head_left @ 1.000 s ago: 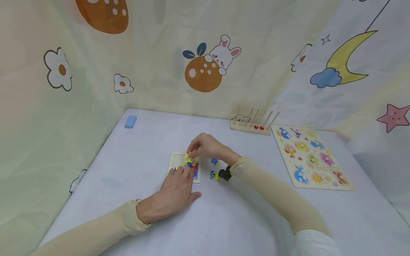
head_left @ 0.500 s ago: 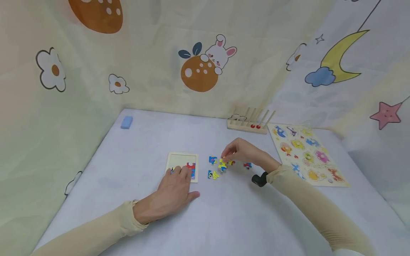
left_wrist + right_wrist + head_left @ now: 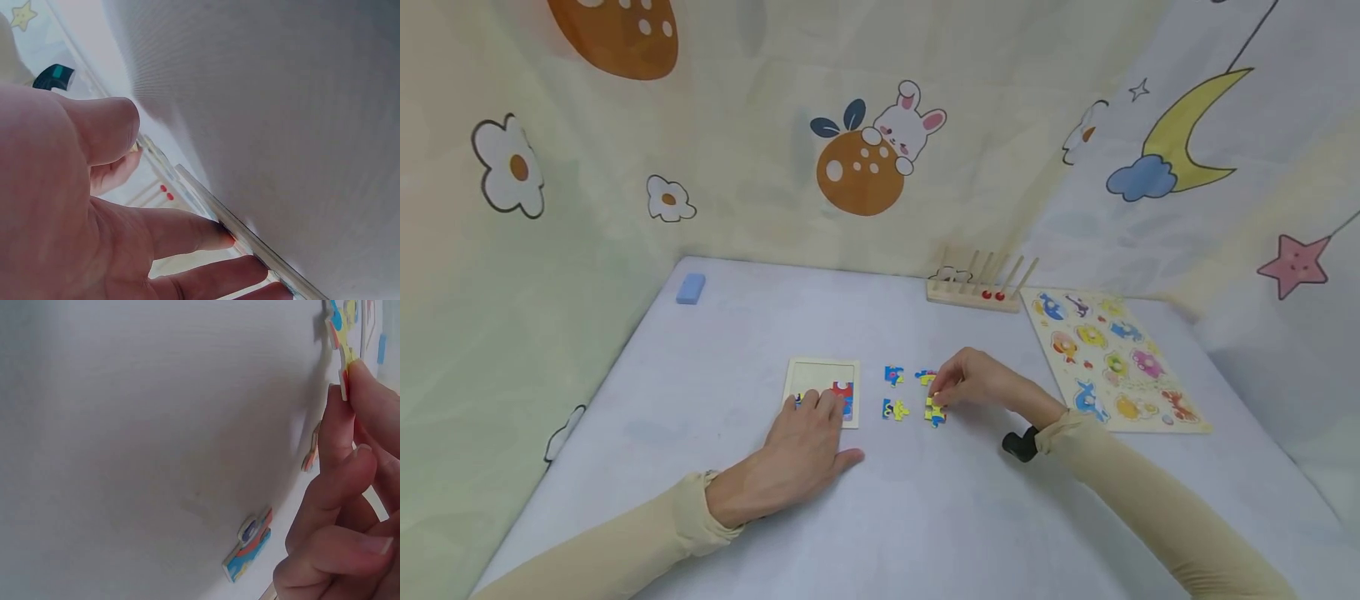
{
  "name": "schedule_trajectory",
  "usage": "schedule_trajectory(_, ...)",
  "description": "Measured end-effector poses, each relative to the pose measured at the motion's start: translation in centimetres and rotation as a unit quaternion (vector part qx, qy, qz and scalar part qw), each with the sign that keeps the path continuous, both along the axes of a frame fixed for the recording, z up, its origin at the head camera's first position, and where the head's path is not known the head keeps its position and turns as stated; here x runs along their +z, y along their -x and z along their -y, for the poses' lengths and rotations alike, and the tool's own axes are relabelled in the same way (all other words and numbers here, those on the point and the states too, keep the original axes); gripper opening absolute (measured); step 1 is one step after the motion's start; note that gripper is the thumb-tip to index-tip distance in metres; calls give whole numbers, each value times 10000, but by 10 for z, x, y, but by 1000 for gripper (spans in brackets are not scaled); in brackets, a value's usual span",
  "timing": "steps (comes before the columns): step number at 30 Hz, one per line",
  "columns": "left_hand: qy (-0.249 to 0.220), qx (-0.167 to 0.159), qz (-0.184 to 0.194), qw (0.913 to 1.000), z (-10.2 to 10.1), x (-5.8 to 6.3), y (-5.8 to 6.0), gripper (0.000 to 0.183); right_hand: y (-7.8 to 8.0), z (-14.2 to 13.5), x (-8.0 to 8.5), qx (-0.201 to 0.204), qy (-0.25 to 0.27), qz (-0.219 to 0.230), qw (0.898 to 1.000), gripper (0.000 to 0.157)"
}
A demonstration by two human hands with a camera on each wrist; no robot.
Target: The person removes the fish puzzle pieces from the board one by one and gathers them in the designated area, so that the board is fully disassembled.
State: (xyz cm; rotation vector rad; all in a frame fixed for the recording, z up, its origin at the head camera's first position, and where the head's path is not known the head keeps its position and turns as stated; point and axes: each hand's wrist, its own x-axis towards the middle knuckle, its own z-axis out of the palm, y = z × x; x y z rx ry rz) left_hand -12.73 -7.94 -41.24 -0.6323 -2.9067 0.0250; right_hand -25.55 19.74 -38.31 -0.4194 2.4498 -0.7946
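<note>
My left hand (image 3: 797, 446) rests its extended fingers on the near part of a shallow wooden puzzle tray (image 3: 820, 372). A red piece (image 3: 844, 388) and some blue show in the tray beside those fingers, which hide the rest of that row. In the left wrist view, the fingertips (image 3: 225, 237) press on the tray's edge. To the right, my right hand (image 3: 981, 383) pinches a yellow jigsaw piece (image 3: 935, 412) between thumb and index finger. The right wrist view shows the pinched piece (image 3: 344, 347) tilted up on edge, with blue and red parts.
Loose jigsaw pieces lie between tray and right hand: a blue one (image 3: 893, 375), a yellow one (image 3: 895, 409) and another (image 3: 925, 377). A peg rack (image 3: 973, 296) with red beads and an animal peg board (image 3: 1112, 358) stand behind. A blue block (image 3: 690, 288) lies far left.
My right hand has moved from over the tray to the right, carrying the yellow jigsaw piece, then slightly nearer to me. The left hand stays on the tray.
</note>
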Motion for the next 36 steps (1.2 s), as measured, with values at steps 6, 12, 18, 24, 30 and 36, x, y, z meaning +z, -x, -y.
schedule_trajectory(6,16,-15,-29,10000,1,-1,1,72,-5,5,-3,-101,-278,-403,9987,9)
schedule_trajectory(12,100,-50,-194,9998,1,0,0,73,-12,9,-3,-110,-533,-830,9951,8)
schedule_trajectory(18,114,-70,-198,9997,1,0,0,72,-16,9,-5,-89,-646,-1106,9917,9)
schedule_trajectory(24,64,-77,-134,9999,1,0,0,72,-19,10,-6,-147,-669,-1232,9900,10)
schedule_trajectory(30,37,-89,-124,9999,1,1,0,72,-21,10,-7,-164,-818,-1389,9868,7)
schedule_trajectory(36,52,-53,-17,10000,0,1,1,73,-23,11,-8,-205,-845,-1423,9860,8)
